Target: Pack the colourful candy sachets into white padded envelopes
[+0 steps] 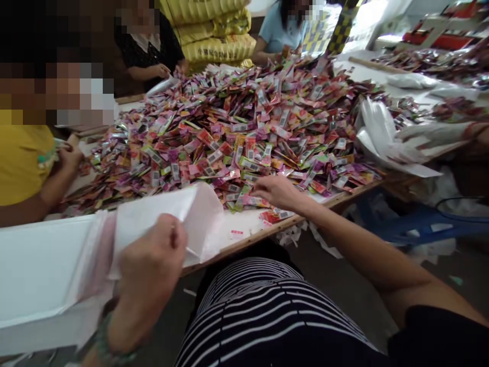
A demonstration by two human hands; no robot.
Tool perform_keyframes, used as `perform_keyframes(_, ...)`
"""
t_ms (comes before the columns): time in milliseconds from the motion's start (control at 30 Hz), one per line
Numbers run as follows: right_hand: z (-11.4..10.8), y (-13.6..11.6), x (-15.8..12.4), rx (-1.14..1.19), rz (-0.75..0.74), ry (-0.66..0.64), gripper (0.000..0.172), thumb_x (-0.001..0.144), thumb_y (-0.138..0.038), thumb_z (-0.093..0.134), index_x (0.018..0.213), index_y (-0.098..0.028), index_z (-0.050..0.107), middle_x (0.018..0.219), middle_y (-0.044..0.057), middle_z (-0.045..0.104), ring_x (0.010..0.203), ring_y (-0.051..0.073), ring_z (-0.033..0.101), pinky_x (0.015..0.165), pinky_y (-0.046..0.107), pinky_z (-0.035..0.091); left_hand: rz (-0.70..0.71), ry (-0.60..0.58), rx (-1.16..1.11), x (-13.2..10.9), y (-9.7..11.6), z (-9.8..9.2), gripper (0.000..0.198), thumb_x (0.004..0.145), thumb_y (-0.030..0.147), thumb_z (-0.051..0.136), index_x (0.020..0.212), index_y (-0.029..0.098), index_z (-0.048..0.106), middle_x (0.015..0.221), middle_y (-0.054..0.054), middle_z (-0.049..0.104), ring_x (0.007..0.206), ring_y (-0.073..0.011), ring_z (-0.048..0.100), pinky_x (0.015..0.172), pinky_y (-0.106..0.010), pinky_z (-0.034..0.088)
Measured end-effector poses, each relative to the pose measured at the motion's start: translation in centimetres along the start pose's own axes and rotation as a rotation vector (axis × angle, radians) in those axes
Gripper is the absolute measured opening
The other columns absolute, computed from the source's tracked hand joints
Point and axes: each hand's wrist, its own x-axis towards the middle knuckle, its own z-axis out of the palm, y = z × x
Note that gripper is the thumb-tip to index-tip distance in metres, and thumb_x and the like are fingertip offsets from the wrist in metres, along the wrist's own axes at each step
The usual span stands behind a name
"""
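My left hand, with a green bead bracelet on its wrist, is closed at the near edge of a clear plastic bag. The bag lies with its mouth spread toward the right. At the near edge of a large heap of small printed packets, my right hand bends its fingers down over several packets. Its fingertips are partly hidden, so what they grip cannot be made out. A red packet lies just below this hand on the white tabletop.
A stack of flat plastic bags lies at left. More bags rest at the right edge. Co-workers sit around the heap: one in yellow, one in black, one in light blue. A blue stool stands below right.
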Motion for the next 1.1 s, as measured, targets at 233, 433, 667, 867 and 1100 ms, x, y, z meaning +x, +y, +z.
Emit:
perform_keyframes(233,3.5,4.9,-0.2,-0.104,0.181,-0.279,0.021,0.078,-0.012,0.059,0.094,-0.015,0.072,0.094,0.009,0.072,0.087,0.019,0.062,0.072,0.024,0.038,0.114,-0.715,0.241,0.7,3.3,8.2,0.021,0.093,0.031,0.045,0.102,0.019,0.06,0.077,-0.006,0.071,0.075,-0.0253,0.068,0.057,-0.029,0.034)
perform_keyframes(433,-0.4,6.6,-1.4,-0.039,0.17,-0.36,0.016,0.078,-0.019,0.063,0.089,-0.017,0.074,0.085,0.005,0.071,0.08,0.017,0.061,0.066,0.022,0.036,0.213,-0.549,0.094,4.7,5.2,10.8,0.03,0.093,0.041,0.048,0.103,0.015,0.061,0.101,-0.013,0.067,0.092,-0.0264,0.064,0.072,-0.032,0.044)
perform_keyframes(667,0.9,6.2,-4.0,-0.147,0.121,-0.459,0.02,0.076,-0.012,0.059,0.092,-0.018,0.071,0.099,0.008,0.071,0.092,0.02,0.063,0.07,0.023,0.038,0.614,-0.59,0.113,7.6,8.9,17.3,0.027,0.086,0.031,0.061,0.103,0.011,0.064,0.107,-0.016,0.065,0.108,-0.0304,0.056,0.088,-0.037,0.044)
perform_keyframes(867,2.1,6.1,-4.1,-0.253,0.088,-0.466,0.03,0.078,-0.011,0.055,0.105,-0.014,0.066,0.101,0.013,0.068,0.094,0.023,0.061,0.075,0.027,0.038,0.628,-0.64,0.116,8.8,8.7,17.7,0.027,0.084,0.005,0.047,0.102,0.011,0.065,0.097,-0.016,0.068,0.096,-0.0265,0.062,0.084,-0.035,0.047)
perform_keyframes(1100,1.9,6.2,-4.2,-0.247,0.03,-0.461,0.023,0.074,-0.012,0.057,0.094,-0.015,0.068,0.098,0.012,0.067,0.099,0.026,0.057,0.081,0.031,0.037,0.566,-0.662,0.061,9.4,10.7,18.3,0.039,0.081,-0.002,0.044,0.116,0.009,0.057,0.103,-0.019,0.066,0.102,-0.026,0.063,0.088,-0.036,0.047)
